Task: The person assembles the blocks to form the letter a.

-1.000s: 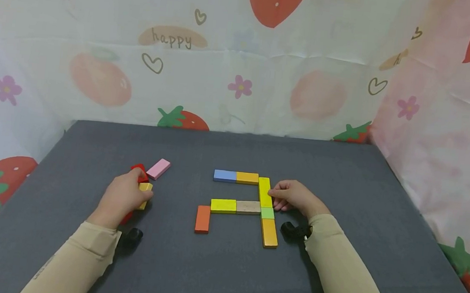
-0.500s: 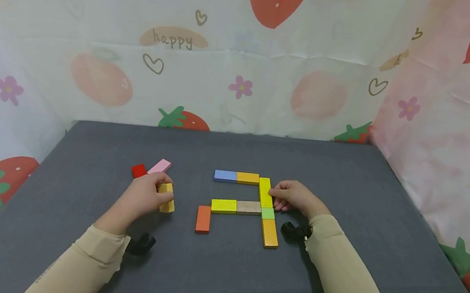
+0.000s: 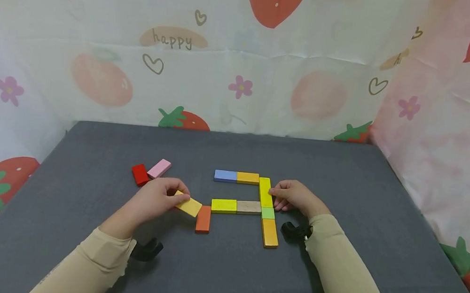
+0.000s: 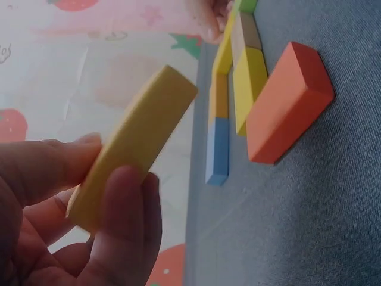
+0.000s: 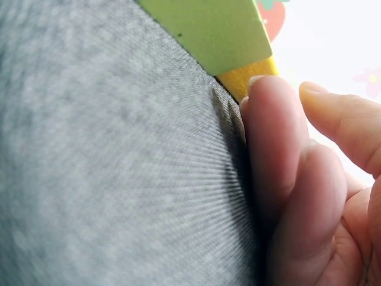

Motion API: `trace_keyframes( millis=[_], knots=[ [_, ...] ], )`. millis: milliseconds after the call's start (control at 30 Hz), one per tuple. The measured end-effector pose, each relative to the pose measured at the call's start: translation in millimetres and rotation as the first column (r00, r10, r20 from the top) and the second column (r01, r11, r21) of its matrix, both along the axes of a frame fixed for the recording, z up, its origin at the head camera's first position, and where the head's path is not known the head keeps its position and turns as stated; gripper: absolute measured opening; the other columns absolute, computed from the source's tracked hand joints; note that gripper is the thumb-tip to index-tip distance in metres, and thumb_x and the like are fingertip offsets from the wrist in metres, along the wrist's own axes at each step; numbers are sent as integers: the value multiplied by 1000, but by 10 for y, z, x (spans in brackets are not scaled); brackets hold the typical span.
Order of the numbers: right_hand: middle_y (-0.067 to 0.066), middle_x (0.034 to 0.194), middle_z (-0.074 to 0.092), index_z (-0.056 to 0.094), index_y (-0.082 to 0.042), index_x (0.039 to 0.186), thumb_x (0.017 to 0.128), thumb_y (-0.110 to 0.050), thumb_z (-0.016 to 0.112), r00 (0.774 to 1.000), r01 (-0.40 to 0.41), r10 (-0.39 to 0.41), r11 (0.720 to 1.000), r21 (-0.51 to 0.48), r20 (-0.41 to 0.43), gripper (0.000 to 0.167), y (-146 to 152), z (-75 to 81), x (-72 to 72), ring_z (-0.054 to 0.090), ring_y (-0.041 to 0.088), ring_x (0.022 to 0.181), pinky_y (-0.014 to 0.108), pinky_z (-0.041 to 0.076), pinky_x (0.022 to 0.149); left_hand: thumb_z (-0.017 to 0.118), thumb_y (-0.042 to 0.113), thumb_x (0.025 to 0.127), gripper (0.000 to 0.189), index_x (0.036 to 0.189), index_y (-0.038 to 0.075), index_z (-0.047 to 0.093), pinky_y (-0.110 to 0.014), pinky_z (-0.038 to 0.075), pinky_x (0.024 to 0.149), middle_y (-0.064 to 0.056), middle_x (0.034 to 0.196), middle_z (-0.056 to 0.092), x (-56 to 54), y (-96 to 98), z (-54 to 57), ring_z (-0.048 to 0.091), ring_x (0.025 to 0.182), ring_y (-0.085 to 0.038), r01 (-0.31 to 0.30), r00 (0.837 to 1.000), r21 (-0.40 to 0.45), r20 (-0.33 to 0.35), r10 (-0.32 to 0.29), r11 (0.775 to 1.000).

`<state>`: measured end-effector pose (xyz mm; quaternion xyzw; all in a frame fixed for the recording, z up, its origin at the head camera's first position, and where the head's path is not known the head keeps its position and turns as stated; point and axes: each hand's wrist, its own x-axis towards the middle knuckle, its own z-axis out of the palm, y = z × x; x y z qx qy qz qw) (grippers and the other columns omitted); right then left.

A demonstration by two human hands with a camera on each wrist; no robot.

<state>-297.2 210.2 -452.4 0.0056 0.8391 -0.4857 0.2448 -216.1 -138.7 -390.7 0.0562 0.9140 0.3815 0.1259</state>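
Note:
My left hand [image 3: 148,206] pinches a pale yellow wooden block [image 3: 191,206] between thumb and fingers. In the head view the block is tilted and overlaps the far left corner of an orange-red block [image 3: 203,220]. The left wrist view shows the held yellow block [image 4: 140,131] from its narrow edge. My right hand [image 3: 298,197] rests on the table, fingers loosely bent, with the fingertips at the right side of a bright yellow block [image 3: 264,191]. Just nearer lies a small green block [image 3: 267,213], with an amber block [image 3: 269,234] after it.
A blue block [image 3: 225,176] and an amber block [image 3: 247,179] form the far row. A yellow block [image 3: 223,206] and a wood-grain block [image 3: 248,207] form the middle row. At left lie a red block [image 3: 140,175] and a pink block [image 3: 159,168] on the grey tablecloth [image 3: 214,276].
My left hand has lifted the pale yellow block from the left group, carried it right towards the orange-red block and turned it. My right hand has not moved.

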Motion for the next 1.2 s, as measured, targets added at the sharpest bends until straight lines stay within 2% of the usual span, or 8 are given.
trace_keyframes(
  millis=[167, 367, 500, 700, 833, 1033, 1200],
  knots=[
    [9, 70, 63, 64, -7, 88, 86, -31, 62, 1000, -3, 3, 1000, -6, 4, 24, 1, -5, -3, 61, 18, 60, 26, 48, 57, 65, 18, 84, 12, 96, 17, 63, -27, 49, 68, -3, 90, 58, 24, 17, 1, 55, 77, -18, 93, 995, 61, 33, -95, 994],
    [9, 70, 63, 63, -7, 87, 86, -31, 62, 1000, -1, 1, 1000, -8, 6, 24, 4, -2, -3, 61, 19, 61, 27, 48, 56, 67, 15, 82, 16, 98, 19, 63, -28, 47, 70, 1, 93, 57, 95, 83, -39, 50, 85, -18, 213, 976, 43, 38, -215, 976],
    [10, 70, 63, 63, -7, 86, 86, -31, 62, 1000, 6, -6, 1000, -8, 11, 24, -2, 1, 0, 61, 19, 60, 27, 48, 56, 69, 17, 81, 18, 97, 21, 64, -28, 46, 68, 2, 87, 56, 147, 114, -82, 50, 83, -18, 254, 966, 23, 53, -255, 967],
    [9, 70, 63, 63, -7, 86, 87, -30, 62, 1000, 9, -9, 1000, -3, 9, 23, -11, 7, 5, 61, 18, 60, 26, 47, 56, 71, 16, 79, 20, 98, 21, 65, -28, 46, 66, 2, 83, 56, 195, 126, -134, 51, 81, -17, 280, 956, -3, 94, -278, 960],
    [9, 70, 63, 63, -7, 87, 86, -31, 62, 1000, 8, -8, 1000, -3, 7, 24, -14, 15, 7, 61, 17, 60, 25, 47, 56, 71, 12, 78, 24, 100, 19, 65, -28, 46, 67, 4, 83, 56, 226, 124, -155, 51, 81, -16, 324, 945, -39, 68, -321, 945],
    [8, 69, 62, 62, -6, 87, 87, -30, 62, 1000, 3, -3, 1000, -7, -3, 24, -14, 17, 15, 60, 17, 59, 25, 47, 55, 70, 8, 78, 28, 104, 16, 63, -28, 46, 68, 6, 83, 55, 256, 102, -178, 50, 80, -14, 417, 908, -94, 4, -418, 904],
    [8, 69, 62, 62, -6, 87, 87, -30, 61, 1000, 2, -2, 1000, -8, 2, 24, -13, 14, 14, 60, 17, 59, 25, 47, 55, 72, 7, 76, 32, 105, 15, 63, -29, 46, 70, 7, 85, 55, 245, 98, -190, 50, 80, -14, 427, 902, -144, -2, -431, 893]
  ],
)
